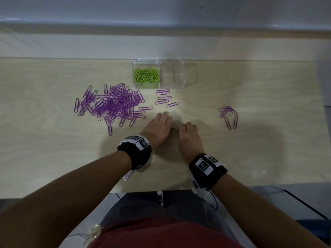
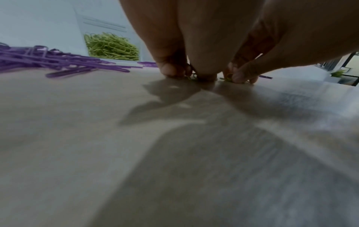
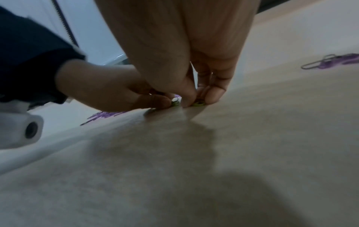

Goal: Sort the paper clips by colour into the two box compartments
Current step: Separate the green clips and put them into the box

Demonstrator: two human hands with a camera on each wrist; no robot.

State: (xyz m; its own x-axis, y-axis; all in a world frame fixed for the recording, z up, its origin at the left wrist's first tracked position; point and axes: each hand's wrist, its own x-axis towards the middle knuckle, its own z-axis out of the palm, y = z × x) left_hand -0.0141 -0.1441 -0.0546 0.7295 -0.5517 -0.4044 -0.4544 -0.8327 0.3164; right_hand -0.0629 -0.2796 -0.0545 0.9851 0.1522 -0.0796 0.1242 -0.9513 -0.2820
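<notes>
Head view: two hands (image 1: 158,127) (image 1: 188,134), two-compartment box (image 1: 179,85).

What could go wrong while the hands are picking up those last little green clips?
The green clips lie flat on the table, pinched by fingertips of the left hand and right hand; they might slip and drop.

The big purple clip pile lies close by the left hand, so a purple clip could get dragged along.

A green clip could land in the empty compartment instead of the green-filled compartment.
</notes>
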